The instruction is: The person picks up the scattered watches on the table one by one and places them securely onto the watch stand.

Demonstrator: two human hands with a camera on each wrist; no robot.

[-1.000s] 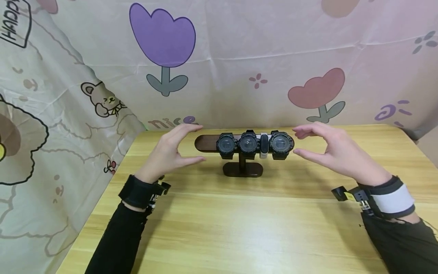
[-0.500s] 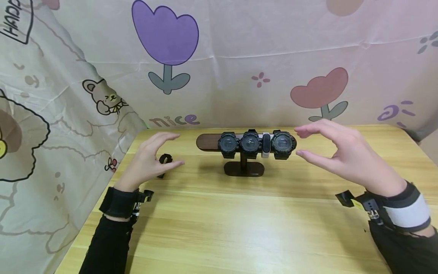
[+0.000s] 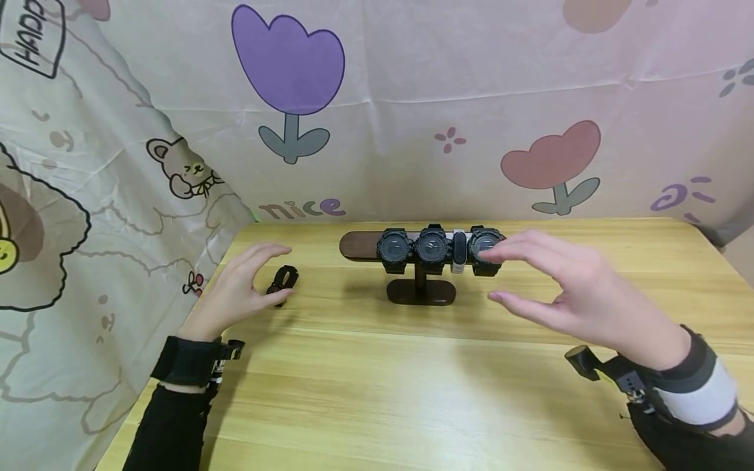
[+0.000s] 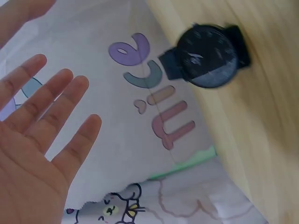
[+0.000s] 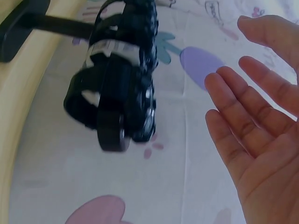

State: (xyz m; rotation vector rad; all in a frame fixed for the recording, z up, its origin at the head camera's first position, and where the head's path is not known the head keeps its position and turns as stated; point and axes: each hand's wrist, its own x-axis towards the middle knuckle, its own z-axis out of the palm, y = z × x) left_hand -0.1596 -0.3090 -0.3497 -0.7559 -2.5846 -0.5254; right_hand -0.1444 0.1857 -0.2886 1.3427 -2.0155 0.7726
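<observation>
**Loose black watch beside the left hand, stand by the right**

A small black wristwatch with a round dark dial (image 3: 282, 282) lies by itself on the pale wooden bench (image 3: 412, 392), near the bench's left edge. The left hand (image 3: 238, 288) hovers just beside it, fingers spread and relaxed, thumb tip close to the strap; whether it touches cannot be told. In the left wrist view the watch (image 4: 205, 58) lies apart from the straight, splayed fingers (image 4: 60, 98), which hold nothing.

Well to the right stands a dark brown wooden T-shaped watch stand (image 3: 419, 291), its horizontal bar carrying three chunky black round-faced watches (image 3: 432, 248) and a slim black-and-white band (image 3: 457, 250) set between the middle and right ones. The right hand (image 3: 565, 294) hangs in front of the bar's right end, fingers apart and gently bent, gripping nothing; its fingertips overlap the rightmost watch in the head view. The right wrist view shows the open palm (image 5: 261, 140) clear of the loaded bar.

A pastel cloth backdrop printed with tulips and bears (image 3: 412, 111) hangs behind and to the left of the bench.
</observation>
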